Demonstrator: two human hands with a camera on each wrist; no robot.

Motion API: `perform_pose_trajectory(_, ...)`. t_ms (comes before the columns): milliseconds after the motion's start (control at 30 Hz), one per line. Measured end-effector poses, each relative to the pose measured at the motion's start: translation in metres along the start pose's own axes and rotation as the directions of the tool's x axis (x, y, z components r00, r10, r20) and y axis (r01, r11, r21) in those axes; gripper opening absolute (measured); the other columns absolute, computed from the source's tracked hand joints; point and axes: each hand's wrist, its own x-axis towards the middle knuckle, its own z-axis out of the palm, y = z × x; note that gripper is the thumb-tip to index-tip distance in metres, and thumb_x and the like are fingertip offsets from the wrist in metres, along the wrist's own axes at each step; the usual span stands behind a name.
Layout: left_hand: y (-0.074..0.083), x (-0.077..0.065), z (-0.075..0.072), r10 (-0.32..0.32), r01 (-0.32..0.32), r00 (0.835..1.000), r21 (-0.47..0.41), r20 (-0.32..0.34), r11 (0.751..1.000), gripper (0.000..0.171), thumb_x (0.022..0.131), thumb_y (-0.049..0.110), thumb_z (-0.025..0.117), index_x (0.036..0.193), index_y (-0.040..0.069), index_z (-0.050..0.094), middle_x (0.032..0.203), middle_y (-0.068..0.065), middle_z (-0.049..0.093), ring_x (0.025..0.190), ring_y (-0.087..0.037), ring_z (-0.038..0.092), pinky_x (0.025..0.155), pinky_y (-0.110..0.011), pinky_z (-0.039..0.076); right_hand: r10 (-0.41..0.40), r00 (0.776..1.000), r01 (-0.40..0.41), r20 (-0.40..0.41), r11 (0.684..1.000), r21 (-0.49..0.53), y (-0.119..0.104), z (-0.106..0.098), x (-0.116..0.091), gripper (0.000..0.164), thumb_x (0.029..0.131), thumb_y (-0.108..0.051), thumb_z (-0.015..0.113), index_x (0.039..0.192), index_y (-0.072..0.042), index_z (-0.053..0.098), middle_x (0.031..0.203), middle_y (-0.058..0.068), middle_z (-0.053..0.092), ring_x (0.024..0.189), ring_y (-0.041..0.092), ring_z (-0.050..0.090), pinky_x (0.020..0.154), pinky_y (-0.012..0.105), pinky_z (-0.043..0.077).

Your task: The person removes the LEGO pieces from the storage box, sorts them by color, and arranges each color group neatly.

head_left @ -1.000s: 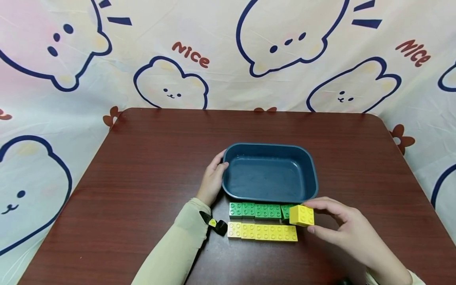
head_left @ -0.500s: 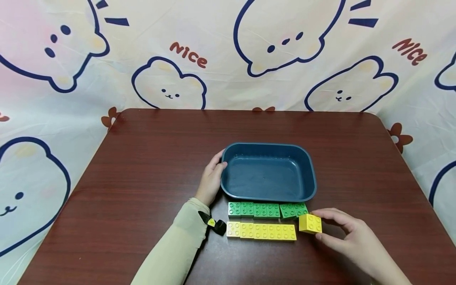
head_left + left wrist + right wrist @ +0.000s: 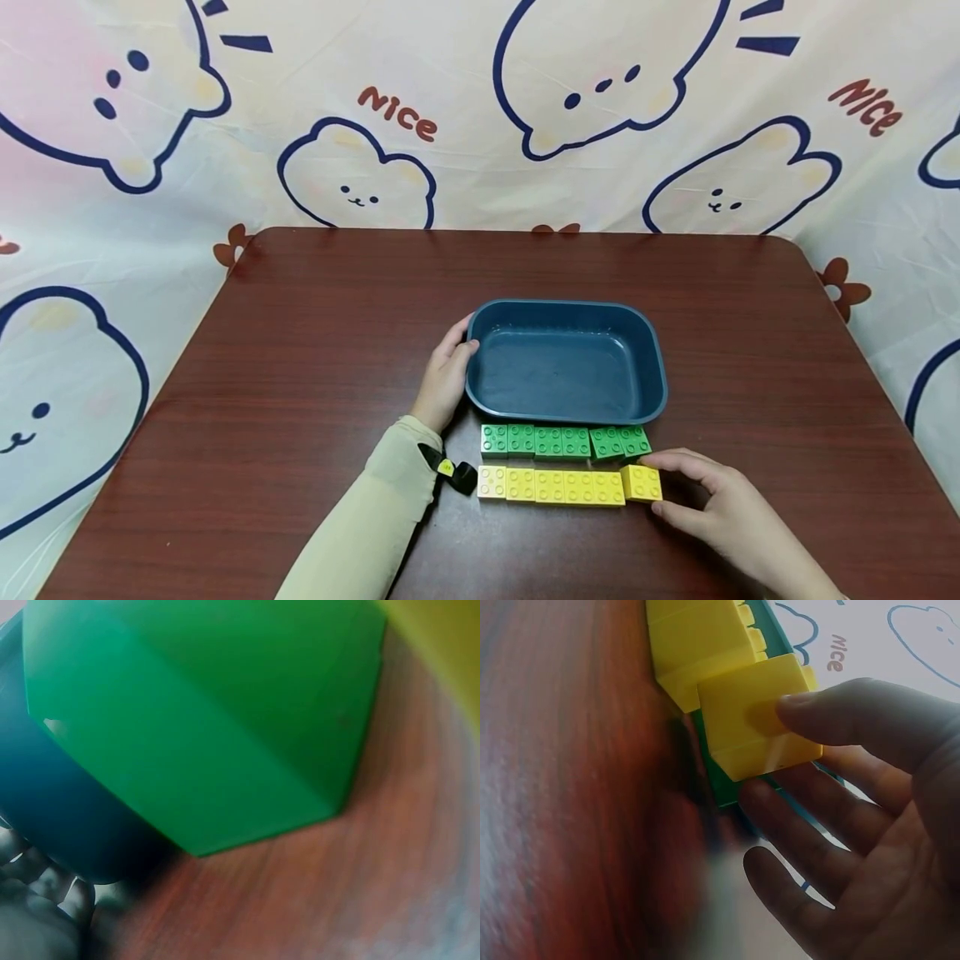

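My right hand (image 3: 720, 508) pinches a yellow toy building brick (image 3: 641, 482) between thumb and fingers. That brick sits at the right end of a row of yellow bricks (image 3: 551, 487), set slightly out of line with it; in the right wrist view my thumb presses the face of the same brick (image 3: 757, 720). Behind runs a row of green bricks (image 3: 562, 442), its right-hand part slightly askew. My left hand (image 3: 442, 379) grips the left side of a dark blue rectangular tub (image 3: 562, 408), thumb at the rim. A green brick (image 3: 202, 735) fills much of the left wrist view.
The brown wooden table (image 3: 337, 333) carries everything. A black strap with a small device (image 3: 453, 475) is on the left wrist, close to the rows' left end. A cartoon-printed cloth (image 3: 480, 167) hangs behind and beside the table.
My right hand has brought the yellow brick from over the green row's right end, first right and toward me, then left to the yellow row's end. The left hand stays on the tub.
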Motion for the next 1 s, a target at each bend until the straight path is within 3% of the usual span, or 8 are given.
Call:
perform_pose_trajectory(233, 0.001, 0.000, 0.001, -0.007, 0.007, 1.000, -0.005, -0.004, 1.000, 0.042, 0.099, 0.013, 0.039, 0.140, 0.017, 0.042, 0.141, 0.004, 0.041, 0.129, -0.010, 0.036, 0.105, -0.035, 0.031, -0.003, 1.000, 0.003, 0.005, 1.000, -0.013, -0.001, 0.005, 0.000, 0.041, 0.072, -0.023, 0.080, 0.108, -0.035, 0.065, 0.109, -0.019, 0.059, 0.099, 0.007, 0.056, 0.080, 0.024, 0.047)
perform_pose_trajectory(567, -0.021, 0.011, -0.004, -0.015, 0.015, 1.000, 0.002, -0.012, 1.000, 0.041, 0.099, 0.015, 0.040, 0.139, 0.023, 0.044, 0.141, 0.007, 0.041, 0.128, -0.009, 0.037, 0.104, -0.036, 0.032, 0.002, 1.000, -0.002, 0.017, 0.999, -0.033, 0.000, 0.009, 0.000, 0.041, 0.072, -0.023, 0.080, 0.109, -0.035, 0.065, 0.110, -0.020, 0.058, 0.102, 0.005, 0.055, 0.083, 0.024, 0.046)
perform_pose_trajectory(833, -0.023, 0.010, -0.003, 0.012, -0.012, 1.000, -0.012, -0.025, 1.000, 0.039, 0.098, 0.019, 0.042, 0.135, 0.029, 0.047, 0.138, 0.010, 0.044, 0.127, -0.008, 0.038, 0.104, -0.037, 0.032, 0.013, 1.000, -0.012, 0.023, 0.999, -0.034, -0.001, 0.009, 0.000, 0.042, 0.072, -0.025, 0.080, 0.110, -0.036, 0.064, 0.110, -0.022, 0.058, 0.103, 0.005, 0.055, 0.084, 0.024, 0.046)
perform_pose_trajectory(1000, -0.023, 0.010, -0.002, 0.039, -0.039, 0.998, -0.002, -0.047, 0.999, 0.040, 0.096, 0.016, 0.043, 0.135, 0.025, 0.049, 0.136, 0.007, 0.046, 0.126, -0.009, 0.040, 0.104, -0.037, 0.032, 0.016, 0.999, -0.015, 0.032, 0.999, -0.032, 0.000, 0.009, 0.000, 0.042, 0.073, -0.027, 0.079, 0.111, -0.037, 0.063, 0.111, -0.021, 0.058, 0.104, 0.004, 0.054, 0.084, 0.025, 0.046)
